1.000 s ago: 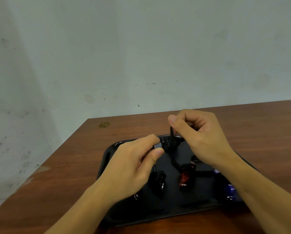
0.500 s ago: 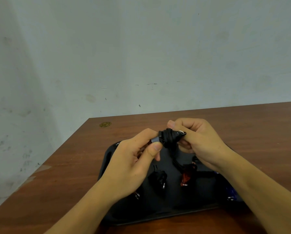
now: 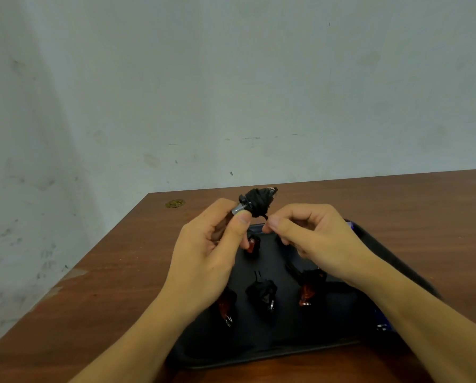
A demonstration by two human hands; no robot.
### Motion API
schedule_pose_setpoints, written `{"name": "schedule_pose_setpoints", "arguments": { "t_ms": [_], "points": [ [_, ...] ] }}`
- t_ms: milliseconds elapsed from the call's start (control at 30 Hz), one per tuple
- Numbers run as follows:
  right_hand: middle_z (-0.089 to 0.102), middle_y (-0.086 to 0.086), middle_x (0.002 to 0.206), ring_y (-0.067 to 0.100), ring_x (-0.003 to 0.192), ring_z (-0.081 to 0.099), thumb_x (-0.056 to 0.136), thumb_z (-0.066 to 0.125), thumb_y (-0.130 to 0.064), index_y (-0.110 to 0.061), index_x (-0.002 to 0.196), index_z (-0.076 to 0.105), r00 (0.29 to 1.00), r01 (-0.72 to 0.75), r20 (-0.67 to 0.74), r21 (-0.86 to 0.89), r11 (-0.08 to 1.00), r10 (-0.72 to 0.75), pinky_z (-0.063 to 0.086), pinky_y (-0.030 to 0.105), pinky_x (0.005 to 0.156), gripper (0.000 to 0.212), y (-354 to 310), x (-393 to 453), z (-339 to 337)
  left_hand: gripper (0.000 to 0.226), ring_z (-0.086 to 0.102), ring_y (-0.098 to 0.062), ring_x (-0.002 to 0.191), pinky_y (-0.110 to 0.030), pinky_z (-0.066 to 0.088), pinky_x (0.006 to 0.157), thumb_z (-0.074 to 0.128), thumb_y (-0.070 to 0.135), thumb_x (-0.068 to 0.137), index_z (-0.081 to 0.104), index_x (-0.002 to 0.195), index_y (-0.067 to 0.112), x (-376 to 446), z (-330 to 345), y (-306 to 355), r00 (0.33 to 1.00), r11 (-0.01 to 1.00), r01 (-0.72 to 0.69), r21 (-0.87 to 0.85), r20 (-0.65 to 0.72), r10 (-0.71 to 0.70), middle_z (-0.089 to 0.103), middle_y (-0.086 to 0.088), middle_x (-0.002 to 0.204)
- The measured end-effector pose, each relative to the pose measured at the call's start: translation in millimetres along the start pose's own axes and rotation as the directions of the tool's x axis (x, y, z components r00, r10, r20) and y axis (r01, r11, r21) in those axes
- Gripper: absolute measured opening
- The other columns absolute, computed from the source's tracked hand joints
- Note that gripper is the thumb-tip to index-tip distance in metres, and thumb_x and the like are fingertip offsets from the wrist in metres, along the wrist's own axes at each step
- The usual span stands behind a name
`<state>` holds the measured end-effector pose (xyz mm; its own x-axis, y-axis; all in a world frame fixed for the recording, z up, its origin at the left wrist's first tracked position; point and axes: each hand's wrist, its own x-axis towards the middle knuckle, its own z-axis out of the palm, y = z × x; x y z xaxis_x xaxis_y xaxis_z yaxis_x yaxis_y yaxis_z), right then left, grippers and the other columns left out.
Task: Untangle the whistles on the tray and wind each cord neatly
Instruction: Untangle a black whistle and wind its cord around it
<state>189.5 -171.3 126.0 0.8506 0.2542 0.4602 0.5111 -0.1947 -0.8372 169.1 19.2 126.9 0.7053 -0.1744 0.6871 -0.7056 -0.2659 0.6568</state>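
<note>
**Whistle held up for the last turns of its cord**

The whistle [image 3: 254, 207] sits raised above the tray [image 3: 272, 346], pinched at its silver end between the thumb and fingers of the left hand [image 3: 209, 250]. Held clear of the tray like this, its cord cannot catch on the others lying below. Black cord is already wound thick around its body. The right hand [image 3: 311, 236] is closed just beside it, thumb and forefinger nipping the short free end of the cord [image 3: 264, 217], most likely to keep tension so the coil does not slacken while the tail is tucked in.

On the tray, near the person, lie a wound black whistle [image 3: 261, 294] and two reddish-brown ones [image 3: 307, 293] [image 3: 225, 306], each with cord bunched about it; how tidy those are cannot be told. Another small reddish piece [image 3: 252, 243] shows under the hands. Something blue [image 3: 351, 225] sits at the tray's right edge. The tray rests on the brown worktop [image 3: 120, 272].
</note>
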Motion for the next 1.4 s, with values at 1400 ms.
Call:
{"name": "schedule_pose_setpoints", "arguments": {
  "t_ms": [1400],
  "points": [
    [0.078,-0.003,0.093,0.013,0.082,0.073,0.089,0.069,-0.008,-0.026,0.096,0.079,0.975,0.089,-0.22,0.215,0.973,-0.04,0.057,0.025,0.062,0.022,-3.4,-2.7,25.9,0.015,0.061,-0.01,0.072,-0.018,0.043,0.054,0.057,0.046,0.087,0.063,0.094,0.034,-1.4,3.0,-8.7,0.984,0.968,-0.076,0.239,-0.138,0.111,0.062,0.01,0.083]
  ]
}}
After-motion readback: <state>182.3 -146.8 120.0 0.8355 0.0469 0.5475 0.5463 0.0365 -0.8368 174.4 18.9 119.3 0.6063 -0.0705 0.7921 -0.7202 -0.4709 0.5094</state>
